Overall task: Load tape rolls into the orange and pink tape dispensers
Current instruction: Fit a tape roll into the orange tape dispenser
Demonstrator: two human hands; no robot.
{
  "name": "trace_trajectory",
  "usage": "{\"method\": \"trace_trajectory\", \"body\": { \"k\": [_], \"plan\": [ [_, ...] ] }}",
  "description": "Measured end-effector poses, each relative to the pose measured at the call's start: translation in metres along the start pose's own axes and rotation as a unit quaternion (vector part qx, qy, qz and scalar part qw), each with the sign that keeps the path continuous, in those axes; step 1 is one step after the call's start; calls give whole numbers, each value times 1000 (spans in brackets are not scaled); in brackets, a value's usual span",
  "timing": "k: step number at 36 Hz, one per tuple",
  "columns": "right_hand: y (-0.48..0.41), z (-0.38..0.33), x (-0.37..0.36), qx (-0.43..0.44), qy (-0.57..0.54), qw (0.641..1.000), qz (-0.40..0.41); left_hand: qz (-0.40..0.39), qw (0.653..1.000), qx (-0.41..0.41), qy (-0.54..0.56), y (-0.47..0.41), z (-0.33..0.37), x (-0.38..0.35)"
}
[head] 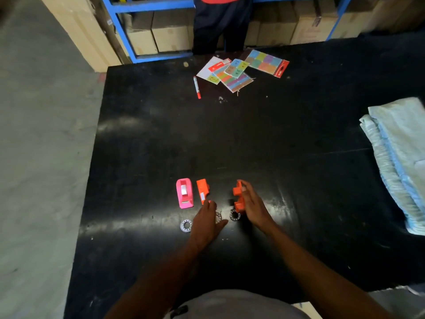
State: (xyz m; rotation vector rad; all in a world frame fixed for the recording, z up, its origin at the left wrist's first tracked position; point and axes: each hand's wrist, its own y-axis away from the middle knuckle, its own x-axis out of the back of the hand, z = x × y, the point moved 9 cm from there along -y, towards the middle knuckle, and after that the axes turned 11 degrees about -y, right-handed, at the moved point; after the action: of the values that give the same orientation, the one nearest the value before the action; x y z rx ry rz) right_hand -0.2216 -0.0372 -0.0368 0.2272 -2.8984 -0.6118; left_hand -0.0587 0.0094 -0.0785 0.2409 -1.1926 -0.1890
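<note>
A pink tape dispenser lies on the black table with white tape inside. Right of it lies an orange dispenser half. My left hand rests palm down just below that half, fingertips touching its near end, and partly covers a clear tape roll. My right hand grips the other orange dispenser piece on its side. A second clear roll lies beside that piece, and a third, whitish roll sits left of my left hand.
Packs of coloured sticky notes and an orange marker lie at the table's far edge. Folded light blue cloth covers the right side. A person stands behind the table by blue shelving with cardboard boxes.
</note>
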Motion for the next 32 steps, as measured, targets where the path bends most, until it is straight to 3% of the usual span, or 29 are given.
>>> {"method": "trace_trajectory", "body": {
  "k": [5,9,16,24,32],
  "plan": [
    [11,-3,1,1,-8,1000,2,-33,999,-2,-31,4,-6,-15],
    [20,1,8,3,-5,1000,9,-8,1000,-4,-7,3,0,-6],
    [26,3,9,16,12,1000,-3,16,991,52,126,-1,10,27],
    [26,-10,-9,37,34,998,-40,28,964,32,264,-10,21,53],
    [27,-24,-6,54,43,997,-23,4,922,44,386,-4,25,66]
  ]
}}
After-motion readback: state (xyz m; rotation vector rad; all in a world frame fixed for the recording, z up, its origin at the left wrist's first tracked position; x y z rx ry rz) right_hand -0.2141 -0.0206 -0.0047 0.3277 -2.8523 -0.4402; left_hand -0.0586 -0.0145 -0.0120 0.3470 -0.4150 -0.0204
